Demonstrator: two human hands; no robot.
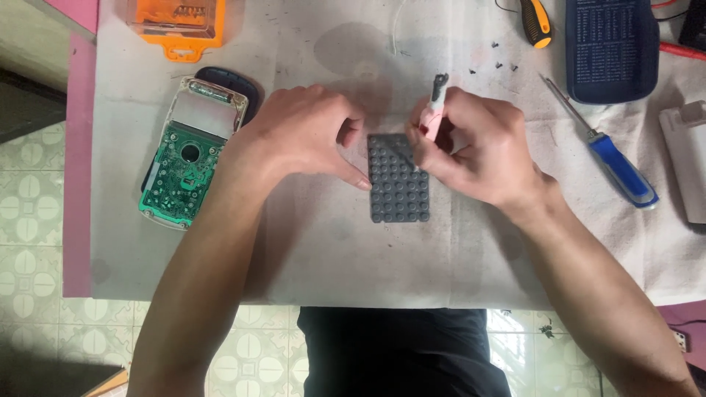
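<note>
Right hand (482, 151) pinches thin pink stick tool (434, 117) | tip maybe touches grey bumpy rubber pad (398, 180), lying long 12-to-6 | left hand (301, 132) at 9 presses pad's top-left edge, holding nothing

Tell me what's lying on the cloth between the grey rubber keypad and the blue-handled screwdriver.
In the head view, only the right hand lies between the grey rubber keypad and the blue-handled screwdriver, gripping a pink tool; otherwise bare white cloth.
</note>
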